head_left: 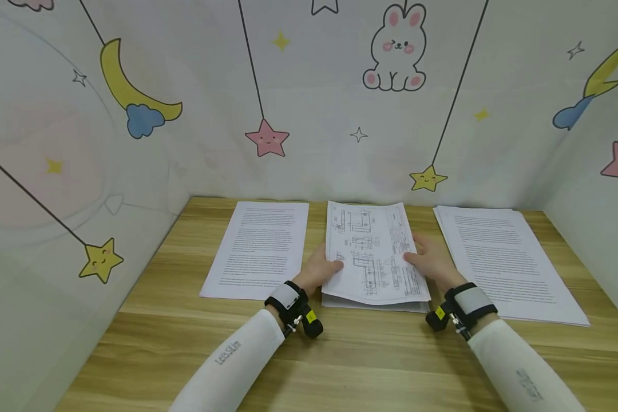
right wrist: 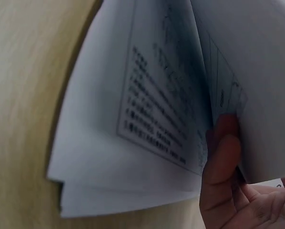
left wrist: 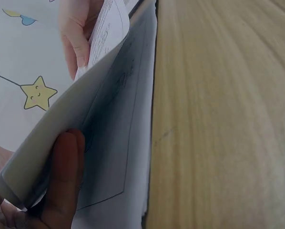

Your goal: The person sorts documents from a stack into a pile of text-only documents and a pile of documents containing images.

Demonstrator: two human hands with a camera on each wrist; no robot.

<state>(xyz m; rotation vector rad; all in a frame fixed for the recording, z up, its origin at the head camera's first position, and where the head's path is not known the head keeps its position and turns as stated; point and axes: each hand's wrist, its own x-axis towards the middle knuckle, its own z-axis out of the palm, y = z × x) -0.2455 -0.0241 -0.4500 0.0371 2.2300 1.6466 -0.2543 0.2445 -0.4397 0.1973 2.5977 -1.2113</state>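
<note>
In the head view, a few sheets printed with technical drawings [head_left: 373,246] are raised over more drawing sheets [head_left: 376,306] lying on the table. My left hand [head_left: 317,268] grips the raised sheets by their left edge, thumb on top. On the opposite edge my right hand [head_left: 432,260] pinches them the same way. Seen from the left wrist, fingers [left wrist: 65,164] reach beneath the lifted paper, which bows upward. The right wrist view shows curled fingers [right wrist: 223,157] under the raised sheets, beside the lower drawing sheets [right wrist: 133,157], whose corners are slightly out of line.
A page of printed text [head_left: 262,246] lies left of the drawings. To the right is a stack of text pages [head_left: 504,263], its edges fanned a little. The wooden table [head_left: 371,366] meets a wall hanging [head_left: 329,97] with cartoon stars at the back.
</note>
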